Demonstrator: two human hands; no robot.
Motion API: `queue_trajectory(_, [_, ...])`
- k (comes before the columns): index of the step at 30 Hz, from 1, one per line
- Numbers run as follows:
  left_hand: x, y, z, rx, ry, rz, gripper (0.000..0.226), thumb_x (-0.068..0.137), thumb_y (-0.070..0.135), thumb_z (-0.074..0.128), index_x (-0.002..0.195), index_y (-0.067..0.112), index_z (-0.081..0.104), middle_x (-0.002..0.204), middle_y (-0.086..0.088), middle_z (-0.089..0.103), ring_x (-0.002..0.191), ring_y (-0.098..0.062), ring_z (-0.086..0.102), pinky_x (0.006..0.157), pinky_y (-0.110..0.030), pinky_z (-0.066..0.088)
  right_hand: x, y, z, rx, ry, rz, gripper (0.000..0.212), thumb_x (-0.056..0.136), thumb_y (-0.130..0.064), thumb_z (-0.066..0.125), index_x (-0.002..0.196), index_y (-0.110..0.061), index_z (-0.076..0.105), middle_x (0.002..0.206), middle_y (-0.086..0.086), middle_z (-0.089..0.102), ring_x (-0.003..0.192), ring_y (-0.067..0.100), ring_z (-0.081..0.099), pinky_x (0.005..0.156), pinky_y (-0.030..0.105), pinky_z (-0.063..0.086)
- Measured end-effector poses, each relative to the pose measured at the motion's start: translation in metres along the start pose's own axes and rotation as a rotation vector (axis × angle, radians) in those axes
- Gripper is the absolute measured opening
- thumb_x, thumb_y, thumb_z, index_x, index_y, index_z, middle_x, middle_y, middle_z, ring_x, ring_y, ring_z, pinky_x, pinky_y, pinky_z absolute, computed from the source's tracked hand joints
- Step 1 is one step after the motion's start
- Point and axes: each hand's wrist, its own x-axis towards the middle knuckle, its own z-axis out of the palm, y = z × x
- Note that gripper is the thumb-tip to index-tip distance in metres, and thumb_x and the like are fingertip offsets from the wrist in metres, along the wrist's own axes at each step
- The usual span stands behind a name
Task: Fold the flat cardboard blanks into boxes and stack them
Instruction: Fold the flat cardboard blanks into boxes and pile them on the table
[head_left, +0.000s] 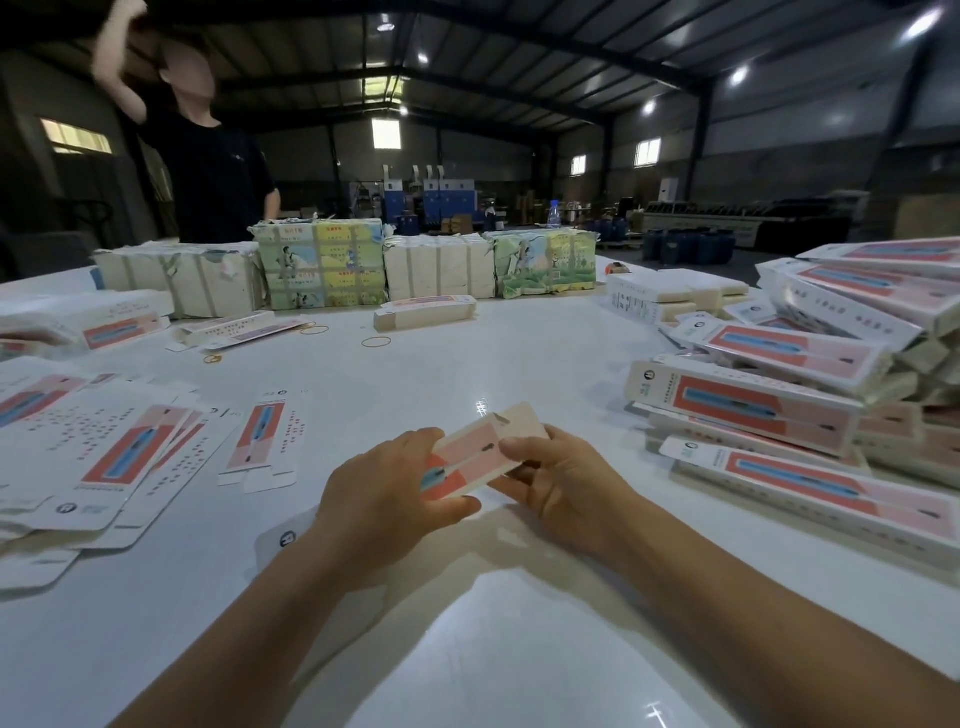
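Both hands, left hand (387, 486) and right hand (558, 480), pinching one cardboard blank (480, 449) between them just above the worktop (493, 623), likely to square it; flat blanks (109, 447) leftward, finished boxes (769, 410) stacked rightward.

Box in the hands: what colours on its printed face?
Pink and coral-red with a blue strip on the box; cream edges. Head view.

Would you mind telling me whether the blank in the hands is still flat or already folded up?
Folded up: the box shows a printed top face and a side wall, gripped by left hand and right hand.
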Motion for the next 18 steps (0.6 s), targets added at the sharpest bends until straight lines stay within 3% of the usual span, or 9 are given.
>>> queue_trajectory(2, [0.0,0.0,-0.001,-0.006,-0.006,0.003,0.059,0.079,0.061,0.061,0.125,0.03,0.042,0.117,0.009,0.056,0.09,-0.012,0.06,0.077,-0.027,0.055,-0.001,0.004,-0.001,-0.174,0.016,-0.139,0.017,0.087,0.006,0.056,0.098,-0.004,0.063,0.089,0.013,0.073,0.084,0.027,0.071,0.072,0.03,0.058])
queue_trajectory(5, [0.002,0.001,0.0,-0.001,0.01,0.0,0.058,0.079,0.061,0.06,0.124,0.03,0.042,0.115,0.009,0.056,0.089,-0.011,0.059,0.077,-0.026,0.054,-0.006,0.012,-0.003,-0.685,0.054,-0.498,0.017,0.095,-0.011,0.053,0.089,-0.018,0.067,0.083,0.002,0.071,0.084,0.023,0.069,0.076,0.027,0.057])
queue_trajectory(7, [0.003,0.002,0.002,0.057,0.03,-0.007,0.058,0.079,0.062,0.059,0.123,0.029,0.042,0.115,0.009,0.056,0.091,-0.012,0.058,0.081,-0.03,0.053,-0.008,0.019,-0.001,-1.112,0.093,-0.702,0.02,0.099,-0.016,0.045,0.102,-0.019,0.065,0.085,-0.002,0.067,0.078,0.019,0.062,0.071,0.011,0.047])
queue_trajectory(9, [0.004,0.001,0.004,0.108,0.062,-0.005,0.058,0.08,0.063,0.058,0.123,0.028,0.042,0.115,0.008,0.056,0.093,-0.014,0.058,0.083,-0.033,0.052,-0.007,0.025,0.001,-1.346,0.113,-0.784,0.03,0.101,-0.018,0.039,0.127,-0.014,0.054,0.096,-0.002,0.061,0.078,0.012,0.052,0.066,0.005,0.035])
queue_trajectory(12, [0.005,-0.002,0.005,0.154,0.111,0.012,0.058,0.081,0.063,0.056,0.124,0.027,0.041,0.114,0.008,0.057,0.093,-0.013,0.056,0.081,-0.03,0.052,-0.01,0.031,0.005,-1.272,0.087,-0.76,0.034,0.102,-0.025,0.037,0.134,-0.018,0.048,0.102,-0.003,0.061,0.079,0.008,0.053,0.071,0.007,0.039])
queue_trajectory(14, [0.005,-0.003,0.005,0.175,0.133,0.013,0.06,0.081,0.063,0.055,0.126,0.026,0.04,0.114,0.008,0.056,0.093,-0.013,0.056,0.08,-0.029,0.051,-0.012,0.027,0.008,-1.0,0.067,-0.634,0.03,0.103,-0.028,0.038,0.118,-0.019,0.062,0.096,0.003,0.068,0.085,0.016,0.063,0.08,0.021,0.052])
queue_trajectory(16, [0.005,-0.004,0.005,0.184,0.164,0.023,0.062,0.081,0.063,0.055,0.128,0.026,0.039,0.114,0.007,0.056,0.093,-0.013,0.055,0.079,-0.028,0.051,-0.011,0.02,0.009,-0.707,0.032,-0.484,0.029,0.101,-0.025,0.043,0.1,-0.024,0.072,0.094,0.004,0.072,0.095,0.026,0.065,0.087,0.037,0.056])
queue_trajectory(18, [0.005,-0.003,0.004,0.206,0.196,0.048,0.065,0.081,0.064,0.054,0.13,0.025,0.038,0.115,0.006,0.056,0.095,-0.013,0.055,0.078,-0.027,0.05,-0.011,0.014,0.01,-0.558,-0.006,-0.426,0.031,0.098,-0.012,0.049,0.094,-0.032,0.072,0.095,-0.003,0.074,0.095,0.021,0.068,0.087,0.032,0.055])
